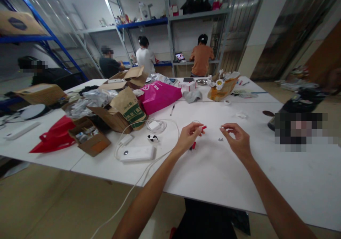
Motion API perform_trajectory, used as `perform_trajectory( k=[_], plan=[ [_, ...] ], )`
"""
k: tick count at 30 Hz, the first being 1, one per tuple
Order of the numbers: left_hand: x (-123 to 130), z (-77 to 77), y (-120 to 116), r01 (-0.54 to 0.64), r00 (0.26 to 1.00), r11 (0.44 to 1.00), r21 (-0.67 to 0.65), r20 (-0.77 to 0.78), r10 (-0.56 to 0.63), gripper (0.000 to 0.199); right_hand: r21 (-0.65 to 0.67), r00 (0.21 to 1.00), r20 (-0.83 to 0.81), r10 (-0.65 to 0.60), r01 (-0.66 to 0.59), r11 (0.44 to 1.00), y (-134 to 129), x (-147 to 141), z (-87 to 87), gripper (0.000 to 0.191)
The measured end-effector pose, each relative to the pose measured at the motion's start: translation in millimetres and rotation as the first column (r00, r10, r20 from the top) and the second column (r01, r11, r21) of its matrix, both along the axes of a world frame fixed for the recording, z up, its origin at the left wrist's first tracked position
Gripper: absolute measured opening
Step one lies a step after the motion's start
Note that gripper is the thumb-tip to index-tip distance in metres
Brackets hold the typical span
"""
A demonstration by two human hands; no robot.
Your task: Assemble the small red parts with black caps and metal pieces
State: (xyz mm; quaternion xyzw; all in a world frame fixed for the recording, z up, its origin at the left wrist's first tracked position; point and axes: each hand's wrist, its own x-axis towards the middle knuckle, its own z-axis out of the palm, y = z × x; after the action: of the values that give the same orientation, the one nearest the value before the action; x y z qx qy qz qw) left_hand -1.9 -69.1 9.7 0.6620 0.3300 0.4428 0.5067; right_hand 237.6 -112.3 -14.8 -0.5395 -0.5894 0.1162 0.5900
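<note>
My left hand [188, 136] is closed in a pinch above the white table [213, 175]. A small red piece [204, 128] sticks out between its thumb and fingers; its kind is too small to tell. Level with it, my right hand [237, 139] pinches a tiny shiny metal-looking piece [222, 127] at its fingertips. The two hands are apart. Under the left hand lies a red and black object [193, 146], partly hidden by the wrist. Between the hands, small grey pieces [220, 139] rest on the tabletop.
A white power bank [137, 153] and a coiled white cable [157, 126] lie left of my hands. Beyond them stand a magenta bag [161, 95], a paper bag [130, 107] and a small open carton [90, 139]. Another person sits at the right edge; several others sit farther back.
</note>
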Motion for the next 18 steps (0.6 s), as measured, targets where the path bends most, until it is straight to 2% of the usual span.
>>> perform_trajectory(
  k=[2, 3, 6, 9, 12, 18],
  plan=[
    [0, -3.4, -2, -0.014, 0.982, 0.981, 0.192, -0.181, 0.049, 0.03, -0.017, 0.986, 0.165, -0.022, 0.025, 1.0, 1, 17, 0.3, 0.028],
    [0, -5.2, -3, 0.016, 0.96, 0.956, 0.292, -0.27, 0.067, 0.026, -0.036, 0.971, 0.236, -0.023, 0.033, 0.999, 2, 27, -1.2, 0.028],
    [-2, -9.9, -5, 0.215, 0.856, 0.842, 0.495, -0.511, 0.082, 0.025, -0.175, 0.936, 0.35, 0.048, 0.015, 0.985, 6, 57, -11.6, 0.031],
    [-4, -10.9, -7, 0.395, 0.715, 0.761, 0.515, -0.693, 0.098, 0.024, -0.332, 0.912, 0.377, 0.159, -0.027, 0.943, 9, 74, -22.9, 0.032],
    [-4, -7.3, -10, 0.468, 0.614, 0.742, 0.48, -0.78, 0.118, 0.019, -0.412, 0.9, 0.376, 0.221, -0.052, 0.91, 8, 74, -26.9, 0.029],
    [-6, 0.2, -13, 0.457, 0.577, 0.775, 0.436, -0.809, 0.115, 0.024, -0.44, 0.892, 0.369, 0.261, -0.079, 0.895, 6, 64, -24.2, 0.027]
  ],
)
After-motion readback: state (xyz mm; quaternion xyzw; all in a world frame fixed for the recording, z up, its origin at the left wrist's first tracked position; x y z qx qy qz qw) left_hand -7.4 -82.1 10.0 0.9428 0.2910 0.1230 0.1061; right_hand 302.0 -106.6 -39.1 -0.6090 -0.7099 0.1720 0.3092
